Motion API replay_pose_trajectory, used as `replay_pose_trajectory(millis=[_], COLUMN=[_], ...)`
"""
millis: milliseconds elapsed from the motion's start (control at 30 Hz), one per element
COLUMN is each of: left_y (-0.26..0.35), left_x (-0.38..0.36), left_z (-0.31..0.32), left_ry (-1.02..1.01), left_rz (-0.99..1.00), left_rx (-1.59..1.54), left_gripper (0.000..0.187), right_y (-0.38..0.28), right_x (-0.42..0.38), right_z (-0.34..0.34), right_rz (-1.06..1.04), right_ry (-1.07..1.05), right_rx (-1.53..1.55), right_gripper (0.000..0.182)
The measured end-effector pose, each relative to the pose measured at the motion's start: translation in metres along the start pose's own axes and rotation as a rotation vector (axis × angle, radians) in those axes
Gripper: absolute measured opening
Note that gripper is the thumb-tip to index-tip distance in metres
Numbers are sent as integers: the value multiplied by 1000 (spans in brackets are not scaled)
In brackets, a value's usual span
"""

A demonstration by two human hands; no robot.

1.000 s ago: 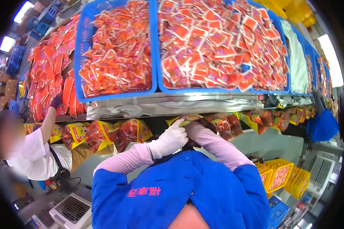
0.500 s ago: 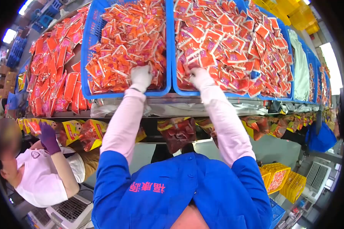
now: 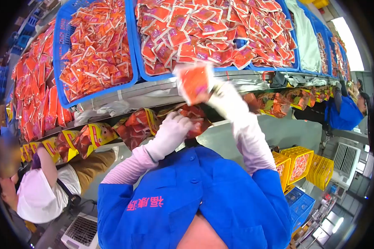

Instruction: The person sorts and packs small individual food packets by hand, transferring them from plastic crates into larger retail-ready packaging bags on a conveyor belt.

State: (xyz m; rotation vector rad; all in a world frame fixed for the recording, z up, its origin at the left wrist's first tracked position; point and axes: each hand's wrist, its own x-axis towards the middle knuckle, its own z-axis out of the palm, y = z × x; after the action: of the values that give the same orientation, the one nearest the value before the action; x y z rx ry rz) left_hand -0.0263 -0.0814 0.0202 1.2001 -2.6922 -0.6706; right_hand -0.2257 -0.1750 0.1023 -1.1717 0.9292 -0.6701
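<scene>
A red, white-edged sachet (image 3: 194, 84), smeared by motion, is gripped in my gloved right hand (image 3: 229, 99). It is held up in front of the tubs' near edge. My gloved left hand (image 3: 173, 132) has its fingers curled against the mouth of a large bag (image 3: 194, 118) with red contents, which hangs in the row below the ledge. Beyond my right hand is a blue tub (image 3: 138, 45) heaped with red sachets (image 3: 191, 37). A second blue tub (image 3: 59, 62) of sachets stands to its left.
More yellow-and-red bags (image 3: 96, 137) line the ledge (image 3: 153, 92). Long red packets (image 3: 37, 83) lie at far left. A co-worker in a white shirt (image 3: 41, 191) stands at left, another in blue (image 3: 345, 112) at far right. Yellow crates (image 3: 301, 164) stand behind on the right.
Both hands have come back out of the two tubs. My right hand now carries a sachet, and my left has moved down to a hanging bag. The view has shifted right.
</scene>
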Motion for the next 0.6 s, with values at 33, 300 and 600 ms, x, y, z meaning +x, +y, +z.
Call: replay_pose_trajectory(millis=[33, 300, 600], left_y=[2, -13, -100], left_x=[-7, -42, -72], left_z=[6, -4, -88], left_ry=[13, 109, 430], left_rz=[-89, 39, -136], left_rx=[77, 164, -103], left_gripper=[52, 11, 14], right_y=[5, 164, 38], right_x=[-9, 55, 60], right_z=[10, 95, 76], right_rz=[-65, 511, 8], right_ry=[-116, -584, -344], right_rx=[-285, -1311, -1096], right_gripper=[23, 24, 28])
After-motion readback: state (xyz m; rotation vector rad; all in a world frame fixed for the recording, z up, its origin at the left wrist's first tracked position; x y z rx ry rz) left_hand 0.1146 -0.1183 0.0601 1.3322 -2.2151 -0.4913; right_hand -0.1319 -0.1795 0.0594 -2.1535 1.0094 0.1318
